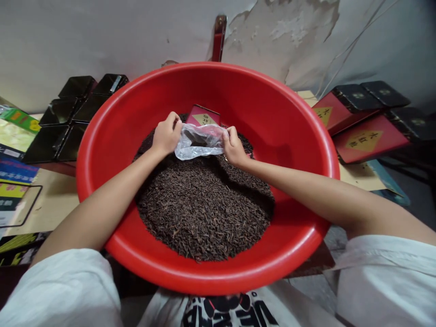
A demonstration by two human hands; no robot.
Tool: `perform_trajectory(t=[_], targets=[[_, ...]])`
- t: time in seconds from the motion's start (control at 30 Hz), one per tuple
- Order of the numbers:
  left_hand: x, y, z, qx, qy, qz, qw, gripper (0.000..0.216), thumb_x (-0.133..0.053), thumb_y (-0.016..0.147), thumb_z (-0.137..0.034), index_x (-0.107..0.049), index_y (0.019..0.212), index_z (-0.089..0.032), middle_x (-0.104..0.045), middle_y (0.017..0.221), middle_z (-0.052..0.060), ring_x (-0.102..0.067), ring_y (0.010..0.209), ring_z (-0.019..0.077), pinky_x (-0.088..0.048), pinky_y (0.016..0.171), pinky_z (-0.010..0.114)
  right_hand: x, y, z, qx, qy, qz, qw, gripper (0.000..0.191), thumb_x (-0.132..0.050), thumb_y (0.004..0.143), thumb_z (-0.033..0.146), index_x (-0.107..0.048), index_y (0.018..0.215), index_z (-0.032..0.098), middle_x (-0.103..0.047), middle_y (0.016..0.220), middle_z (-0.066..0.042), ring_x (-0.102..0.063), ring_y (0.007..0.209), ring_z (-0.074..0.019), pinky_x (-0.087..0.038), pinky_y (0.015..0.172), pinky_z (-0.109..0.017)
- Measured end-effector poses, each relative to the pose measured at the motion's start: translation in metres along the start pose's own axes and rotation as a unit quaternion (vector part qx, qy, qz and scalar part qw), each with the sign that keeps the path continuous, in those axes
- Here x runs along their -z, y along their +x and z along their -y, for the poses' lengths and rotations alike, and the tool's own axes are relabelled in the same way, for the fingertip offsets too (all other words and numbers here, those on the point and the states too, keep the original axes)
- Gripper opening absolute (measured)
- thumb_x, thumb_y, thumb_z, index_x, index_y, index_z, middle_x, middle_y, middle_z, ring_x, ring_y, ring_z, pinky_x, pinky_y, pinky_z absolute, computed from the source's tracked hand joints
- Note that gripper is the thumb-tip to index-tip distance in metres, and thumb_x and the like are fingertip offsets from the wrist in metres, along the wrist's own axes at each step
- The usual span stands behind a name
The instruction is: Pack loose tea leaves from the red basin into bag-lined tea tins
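My left hand (166, 135) and my right hand (233, 146) are closed on opposite sides of the mouth of a clear plastic bag (190, 152). Between them the bag's mouth is spread, with a dark inside. Just behind the bag is a red tea tin (203, 115) with a yellow diamond label; the bag covers its lower part, and whether the bag sits inside the tin cannot be made out. All this is within a large red plastic basin (272, 113), over a heap of dark loose tea leaves (204, 209).
Several dark-topped tins (59, 111) stand left of the basin, near a green box (21, 119) and printed packages (17, 172). On the right are more red tins (368, 136) with yellow labels. Behind the basin, a narrow red-and-black object (219, 38) leans against the peeling wall (289, 27).
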State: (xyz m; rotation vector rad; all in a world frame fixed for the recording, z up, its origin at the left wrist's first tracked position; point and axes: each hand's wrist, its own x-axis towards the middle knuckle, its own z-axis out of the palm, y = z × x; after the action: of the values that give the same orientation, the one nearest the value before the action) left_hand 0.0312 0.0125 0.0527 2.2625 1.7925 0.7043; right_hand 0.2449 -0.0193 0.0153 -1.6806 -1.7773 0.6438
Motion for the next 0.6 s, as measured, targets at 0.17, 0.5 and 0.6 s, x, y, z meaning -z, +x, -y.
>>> perform_trajectory(t=[0.17,0.5,0.6], targets=[[0.006,0.009,0.034,0.017,-0.003,0.111,0.994,0.056,-0.044,0.08,-0.013,-0.039,0.136,-0.014,-0.062,0.126,0.014,-0.061,0.113,0.0245,-0.047,0.094,0.036,0.003,0.004,0.002,0.022,0.018,-0.015,0.999,0.025,-0.033,0.094,0.033,-0.04,0.111,0.017,-0.054,0.118,-0.015,-0.051,0.113,-0.0192,-0.043,0.093,-0.032],[-0.018,-0.009,0.013,-0.115,0.167,0.146,0.968,0.069,-0.054,0.089,-0.027,-0.022,0.149,-0.015,-0.042,0.146,0.017,-0.044,0.131,0.0293,-0.04,0.103,0.04,-0.005,-0.027,0.043,0.278,-0.124,0.185,0.935,0.044,-0.03,0.08,-0.001,-0.059,0.111,0.011,-0.06,0.122,-0.014,-0.054,0.116,-0.0185,-0.041,0.101,-0.033],[-0.019,-0.013,0.012,-0.138,0.187,0.169,0.958,0.077,-0.063,0.082,-0.017,-0.025,0.148,-0.011,-0.037,0.15,0.018,-0.039,0.135,0.0313,-0.038,0.106,0.042,-0.024,-0.011,0.046,0.122,-0.175,0.223,0.951,0.044,-0.036,0.08,-0.003,-0.06,0.116,0.007,-0.064,0.118,-0.016,-0.06,0.11,-0.0214,-0.044,0.098,-0.033]])
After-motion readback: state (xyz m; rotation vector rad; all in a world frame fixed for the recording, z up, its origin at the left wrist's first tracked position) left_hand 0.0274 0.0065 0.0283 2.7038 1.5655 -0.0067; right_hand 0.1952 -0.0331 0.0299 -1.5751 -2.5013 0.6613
